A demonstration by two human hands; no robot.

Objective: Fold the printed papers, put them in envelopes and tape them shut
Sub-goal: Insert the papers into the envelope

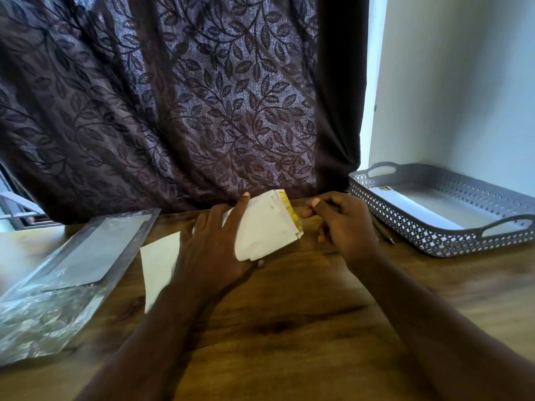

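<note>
Envelope (266, 227), white, yellow-edged mouth: left of the tray (385, 215), raised off the worktop (289, 314). Left hand (214, 244) grips it with fingers spread behind and thumb beneath, likely steadying the mouth for the right hand (344, 224). Right fingertips are curled at that edge; whether they pinch anything, cannot tell.

White envelope (266, 224) with yellow-edged flap, tilted, white paper (159, 261) flat beside it

Bench (289, 328): wood-grain, smooth, low sheen. Envelope (266, 227): matt white paper. Bag (52, 285): glossy clear plastic. Tray (405, 224): perforated grey plastic. Curtain (188, 96): leaf-embossed cloth.
</note>
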